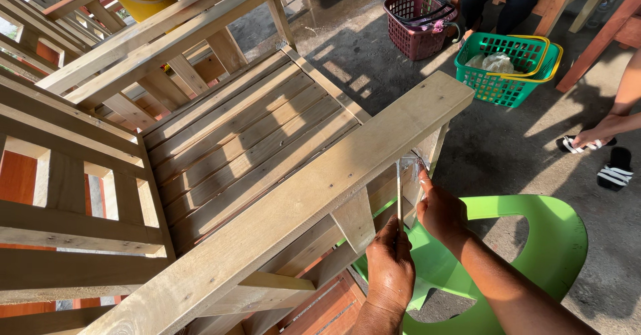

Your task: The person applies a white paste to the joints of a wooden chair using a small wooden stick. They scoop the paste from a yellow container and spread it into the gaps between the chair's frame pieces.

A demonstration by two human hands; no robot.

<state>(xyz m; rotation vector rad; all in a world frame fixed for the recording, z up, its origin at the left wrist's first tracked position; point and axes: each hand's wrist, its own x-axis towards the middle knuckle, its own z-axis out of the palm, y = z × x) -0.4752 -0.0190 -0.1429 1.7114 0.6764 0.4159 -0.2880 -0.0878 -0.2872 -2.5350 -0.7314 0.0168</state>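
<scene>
Left hand [390, 265] is gripping a thin stick [399, 195] upright against the wooden chair's armrest [320, 188], right hand [439, 209] is pressing an extended fingertip into the whitish filler [412, 166] at the joint, steadying application.

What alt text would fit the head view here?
Two bare hands work at the armrest of an unpainted wooden chair: the left hand holds a thin stick upright, the right hand fingers a whitish patch beside it. A green plastic chair stands below, two baskets beyond.
</scene>
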